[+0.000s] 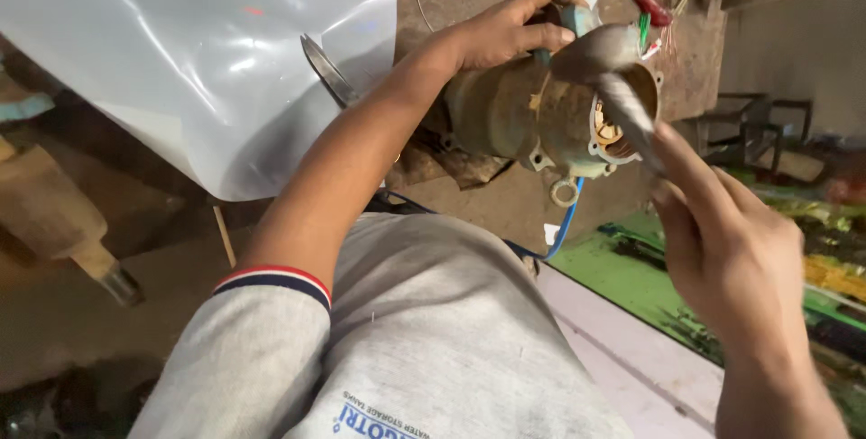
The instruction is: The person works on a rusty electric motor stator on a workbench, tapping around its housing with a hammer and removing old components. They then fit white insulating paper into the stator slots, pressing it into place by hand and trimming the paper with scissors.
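1. The landmark is a worn, greenish metal motor housing (532,119). It lies on its side on a dirty wooden bench (695,69), and its open round end faces toward the right side of the picture.
2. The left hand (514,28) reaches over the top of the housing, at the far side of it. Its fingers are curled around a small pale blue-green part (575,17) that sits just above the housing, so this hand is clenched on that part.
3. The right hand (722,240) is on the near right side of the housing, below the open end. It grips the lower end of a grey metal tool (622,87), which is blurred; what kind of tool it is cannot be told.
4. The long axis of the tool goes from the right hand up and to the left, and its upper end is at the rim of the open end of the housing. The right hand is the nearer hand to this opening.
5. Thin coloured wires (663,28) stand behind the housing.
6. A large sheet of pale plastic (207,51) lies to the left of the housing, well apart from both hands.
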A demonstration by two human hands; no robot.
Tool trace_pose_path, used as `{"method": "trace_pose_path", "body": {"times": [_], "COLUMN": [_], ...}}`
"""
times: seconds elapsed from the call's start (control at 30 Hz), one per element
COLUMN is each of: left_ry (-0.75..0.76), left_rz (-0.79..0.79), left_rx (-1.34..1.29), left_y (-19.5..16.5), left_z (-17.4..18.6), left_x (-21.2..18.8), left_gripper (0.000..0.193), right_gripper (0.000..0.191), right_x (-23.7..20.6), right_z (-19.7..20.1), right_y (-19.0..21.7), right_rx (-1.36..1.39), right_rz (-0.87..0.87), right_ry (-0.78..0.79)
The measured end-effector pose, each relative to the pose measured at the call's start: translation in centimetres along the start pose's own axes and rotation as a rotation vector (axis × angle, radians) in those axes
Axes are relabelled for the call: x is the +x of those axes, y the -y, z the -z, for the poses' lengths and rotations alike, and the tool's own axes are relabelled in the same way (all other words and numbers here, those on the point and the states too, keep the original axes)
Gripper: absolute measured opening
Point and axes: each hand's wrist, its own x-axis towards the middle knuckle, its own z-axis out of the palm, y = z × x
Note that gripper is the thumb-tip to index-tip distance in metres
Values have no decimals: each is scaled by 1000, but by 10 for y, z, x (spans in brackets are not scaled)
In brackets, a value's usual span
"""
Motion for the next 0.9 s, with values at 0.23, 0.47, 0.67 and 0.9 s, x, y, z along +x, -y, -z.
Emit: {"method": "trace_pose_path", "body": {"times": [0.23,0.47,0.67,0.9], "left_ry": [-7,-8,-28,-100], "left_rz": [-45,8,17,71], "left_rx": [-21,-24,-2,69], "left_y": [3,-1,-2,-7], "left_z": [-2,0,-3,-15], "left_x": [3,-4,-2,-12], "left_gripper": [48,49,52,56], "right_gripper": [34,39,54,56], "right_x": [3,-22,-15,-57], "right_z": [-43,-9,-57,-56], "right_y": [2,4,0,-14], "right_rx": [-93,108,-197,480], "right_rz": [-89,13,-107,-156], "right_ry": [53,-119,174,-131]}}
